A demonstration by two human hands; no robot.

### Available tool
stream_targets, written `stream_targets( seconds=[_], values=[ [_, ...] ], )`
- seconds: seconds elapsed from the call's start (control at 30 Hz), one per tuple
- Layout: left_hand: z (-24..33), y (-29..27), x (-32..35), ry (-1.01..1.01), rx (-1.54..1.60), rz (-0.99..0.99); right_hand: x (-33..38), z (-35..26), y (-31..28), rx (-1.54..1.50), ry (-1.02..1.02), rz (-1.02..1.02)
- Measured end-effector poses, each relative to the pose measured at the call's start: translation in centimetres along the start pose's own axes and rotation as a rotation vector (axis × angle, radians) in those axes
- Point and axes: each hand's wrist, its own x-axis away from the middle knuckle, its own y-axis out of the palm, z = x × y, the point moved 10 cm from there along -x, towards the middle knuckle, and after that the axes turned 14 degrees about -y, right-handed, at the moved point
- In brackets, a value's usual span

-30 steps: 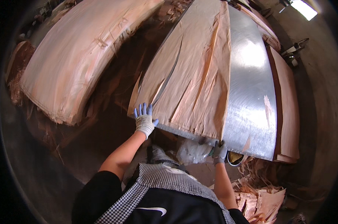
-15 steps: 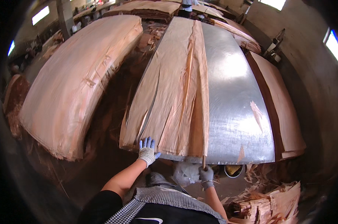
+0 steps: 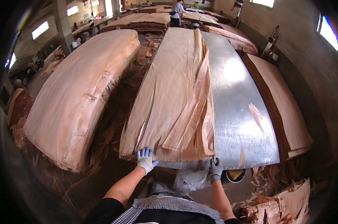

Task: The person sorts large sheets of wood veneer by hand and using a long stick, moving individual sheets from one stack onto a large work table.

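A wide wood veneer sheet [image 3: 165, 93] covers the left part of a shiny metal-topped table [image 3: 239, 127]. It has long splits on its left side and loose folds along its right side. My left hand [image 3: 145, 161], in a striped glove with bluish fingertips, lies with fingers spread on the sheet's near edge. My right hand [image 3: 216, 170], in a grey glove, is closed at the table's near edge. From it a thin stick [image 3: 214, 143] points away along the right edge of the folded veneer. Part of the stick is hidden by the hand and veneer.
A tall veneer stack [image 3: 79, 86] stands on the left, and another veneer stack [image 3: 284, 104] lies along the right. Below the table are a plastic bag [image 3: 191, 180], a bucket [image 3: 236, 175] and scrap veneer [image 3: 284, 203]. A person [image 3: 177, 14] stands at the far end.
My right hand has moved right and slightly away from me with the stick. The veneer's right edge has shifted right, its folds now slanting more. My left hand stays pressed on the sheet.
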Motion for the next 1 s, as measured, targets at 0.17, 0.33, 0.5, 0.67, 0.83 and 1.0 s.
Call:
stream_targets(
  seconds=[0.17,0.33,0.5,0.67,0.83,1.0],
  values=[
    [0.5,-1.0,1.7,0.012,0.004,0.032,1.3,0.3,0.3,0.126,-0.067,-0.052],
    [1.8,-0.2,0.6,0.129,-0.044,0.008,0.9,1.8,0.6,0.102,-0.044,-0.008],
    [2.4,-1.5,-1.0,0.107,0.053,0.047,0.2,0.3,0.7,0.041,-0.029,0.063],
    [1.8,-3.5,-0.9,0.107,0.072,0.158,3.5,0.8,0.9,0.143,-0.035,0.113],
    [2.6,-4.6,-2.0,0.068,0.071,0.068,4.6,1.0,2.4,0.260,-0.051,0.065],
    [4.9,-5.4,-4.2,0.155,0.173,0.200,10.7,3.5,3.2,0.196,0.091,0.049]
  ],
)
